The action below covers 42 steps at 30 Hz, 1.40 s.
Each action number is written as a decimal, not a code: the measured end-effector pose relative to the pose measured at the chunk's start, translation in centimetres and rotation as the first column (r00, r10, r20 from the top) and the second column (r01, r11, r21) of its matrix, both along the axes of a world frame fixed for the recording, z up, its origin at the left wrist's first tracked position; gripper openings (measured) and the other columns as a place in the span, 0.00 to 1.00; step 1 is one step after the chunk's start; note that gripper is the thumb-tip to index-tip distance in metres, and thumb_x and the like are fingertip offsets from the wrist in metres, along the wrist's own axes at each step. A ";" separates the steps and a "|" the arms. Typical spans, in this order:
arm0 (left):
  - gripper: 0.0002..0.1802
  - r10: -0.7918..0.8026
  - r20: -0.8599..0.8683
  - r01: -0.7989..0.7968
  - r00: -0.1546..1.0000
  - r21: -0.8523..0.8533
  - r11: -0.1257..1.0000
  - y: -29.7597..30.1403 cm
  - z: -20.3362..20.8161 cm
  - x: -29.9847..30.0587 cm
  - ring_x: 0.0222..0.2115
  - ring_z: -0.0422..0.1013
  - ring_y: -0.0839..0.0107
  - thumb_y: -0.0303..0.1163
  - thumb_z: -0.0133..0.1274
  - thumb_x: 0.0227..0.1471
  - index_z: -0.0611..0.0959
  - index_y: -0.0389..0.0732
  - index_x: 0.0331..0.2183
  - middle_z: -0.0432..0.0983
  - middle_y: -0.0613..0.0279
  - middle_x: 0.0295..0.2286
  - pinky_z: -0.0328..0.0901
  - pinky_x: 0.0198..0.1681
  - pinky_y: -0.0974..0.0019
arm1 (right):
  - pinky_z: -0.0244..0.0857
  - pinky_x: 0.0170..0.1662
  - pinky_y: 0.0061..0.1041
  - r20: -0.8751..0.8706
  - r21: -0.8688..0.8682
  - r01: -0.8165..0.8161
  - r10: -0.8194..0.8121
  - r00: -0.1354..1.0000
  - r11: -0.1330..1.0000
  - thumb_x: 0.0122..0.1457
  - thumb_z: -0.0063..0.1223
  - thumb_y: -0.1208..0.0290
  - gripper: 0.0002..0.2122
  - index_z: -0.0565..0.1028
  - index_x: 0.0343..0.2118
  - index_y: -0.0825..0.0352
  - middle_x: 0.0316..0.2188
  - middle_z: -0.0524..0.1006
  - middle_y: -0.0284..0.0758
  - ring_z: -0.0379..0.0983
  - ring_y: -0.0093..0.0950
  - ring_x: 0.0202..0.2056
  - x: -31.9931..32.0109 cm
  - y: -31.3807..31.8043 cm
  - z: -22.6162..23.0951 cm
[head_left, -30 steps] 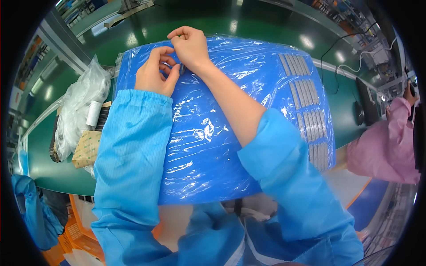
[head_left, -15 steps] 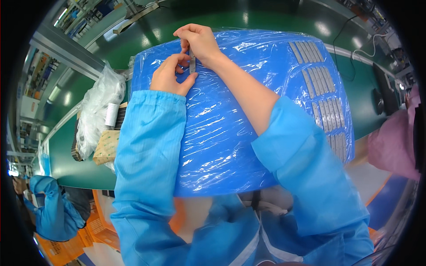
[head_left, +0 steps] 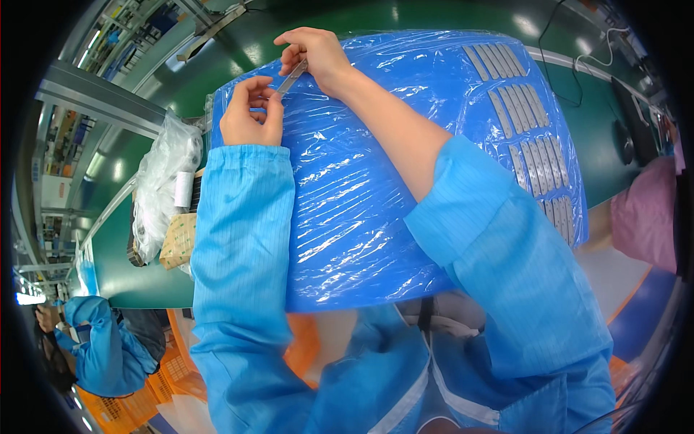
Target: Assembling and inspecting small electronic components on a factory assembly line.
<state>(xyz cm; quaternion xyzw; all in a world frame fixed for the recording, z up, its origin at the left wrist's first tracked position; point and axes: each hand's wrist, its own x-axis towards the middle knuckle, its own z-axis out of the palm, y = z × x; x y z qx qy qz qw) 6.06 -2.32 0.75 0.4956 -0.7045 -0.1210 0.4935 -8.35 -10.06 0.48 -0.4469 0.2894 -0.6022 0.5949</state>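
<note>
Between my two hands is a narrow, flat grey metal strip (head_left: 293, 77), tilted with its upper end to the right. My left hand (head_left: 249, 116) pinches the strip's lower end between thumb and fingers. At the upper end, my right hand (head_left: 323, 61) grips it with the fingers curled, partly hiding that end. Both hands are over the far left part of a large blue board (head_left: 361, 217) covered in shiny, wrinkled clear film. Along the board's right side, similar metal strips (head_left: 518, 110) with small holes lie side by side in several groups.
Left of the board are a crumpled clear plastic bag (head_left: 168, 159), a white roll (head_left: 183, 189) and a brown-paper piece (head_left: 179, 242) on the green table (head_left: 123, 282). A black cable (head_left: 557, 79) runs at the far right. Other people in blue (head_left: 108, 354) and pink (head_left: 647, 217) are nearby.
The strip has turned from nearly upright to slanting, its upper end leaning right. My left hand has moved left with its lower end. The view has shifted slightly.
</note>
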 end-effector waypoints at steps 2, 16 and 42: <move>0.11 0.009 -0.038 -0.009 0.999 -0.010 1.000 0.0 -0.1 0.0 0.28 0.74 0.76 0.23 0.56 0.49 0.79 0.37 0.38 0.79 0.62 0.29 0.68 0.29 0.72 | 0.69 0.32 0.26 0.044 0.028 -0.046 0.044 0.998 0.999 0.58 0.50 0.63 0.15 0.76 0.37 0.72 0.21 0.75 0.37 0.74 0.28 0.24 -0.2 0.0 0.0; 0.09 0.068 -0.113 -0.084 0.991 -0.148 0.985 0.0 0.7 -0.1 0.28 0.75 0.74 0.23 0.56 0.50 0.79 0.36 0.37 0.79 0.60 0.30 0.70 0.30 0.71 | 0.70 0.38 0.36 0.403 0.151 -0.384 0.298 0.865 0.911 0.61 0.41 0.49 0.23 0.73 0.39 0.69 0.25 0.76 0.41 0.75 0.36 0.29 -0.9 -0.3 0.1; 0.10 0.076 -0.109 -0.072 0.991 0.042 0.997 -1.1 0.0 1.5 0.32 0.75 0.71 0.27 0.51 0.57 0.76 0.34 0.40 0.78 0.57 0.33 0.71 0.35 0.68 | 0.69 0.42 0.39 0.471 0.183 -0.381 0.259 0.843 0.906 0.60 0.45 0.52 0.21 0.71 0.42 0.70 0.31 0.75 0.43 0.73 0.39 0.34 -0.6 -0.8 -0.1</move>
